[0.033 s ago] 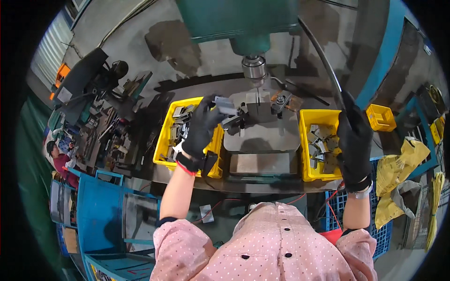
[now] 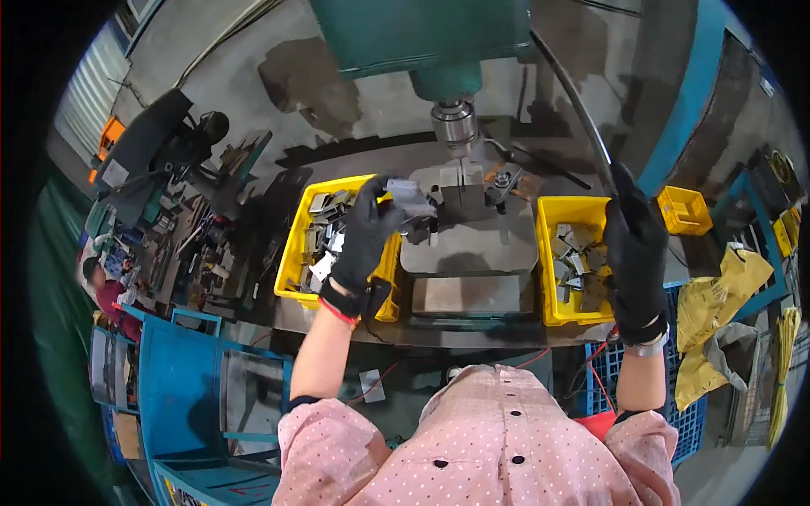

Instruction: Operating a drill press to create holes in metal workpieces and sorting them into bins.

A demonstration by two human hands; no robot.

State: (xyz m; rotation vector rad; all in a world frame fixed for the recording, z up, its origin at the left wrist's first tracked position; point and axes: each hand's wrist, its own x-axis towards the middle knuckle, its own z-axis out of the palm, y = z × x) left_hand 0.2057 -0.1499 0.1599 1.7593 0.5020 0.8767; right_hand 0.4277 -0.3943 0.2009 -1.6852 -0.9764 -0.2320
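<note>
My left hand (image 2: pixel 364 232), in a black glove, pinches a grey metal bracket (image 2: pixel 411 197) over the right rim of the left yellow bin (image 2: pixel 290 263). That bin holds several similar metal pieces. The bracket is close to the left side of the fixture (image 2: pixel 462 199) on the drill press table (image 2: pixel 468 253). Above the fixture stands the metal chuck (image 2: pixel 456 123) with a thin drill bit pointing down. My right hand (image 2: pixel 634 253), also gloved in black, is wrapped around the lower end of the long curved lever (image 2: pixel 582 105), beside the right yellow bin (image 2: pixel 548 295).
The green drill press head (image 2: pixel 422 34) overhangs the bench. Metal pieces lie in the right bin. A small yellow bin (image 2: pixel 684 211) and yellow bags (image 2: pixel 713 295) are at the right. Another machine (image 2: pixel 156 139) stands at left, with a person (image 2: pixel 114 295) beyond it.
My left hand has shifted slightly to the right with the bracket, which now tilts a little differently. My right hand stays on the lever.
</note>
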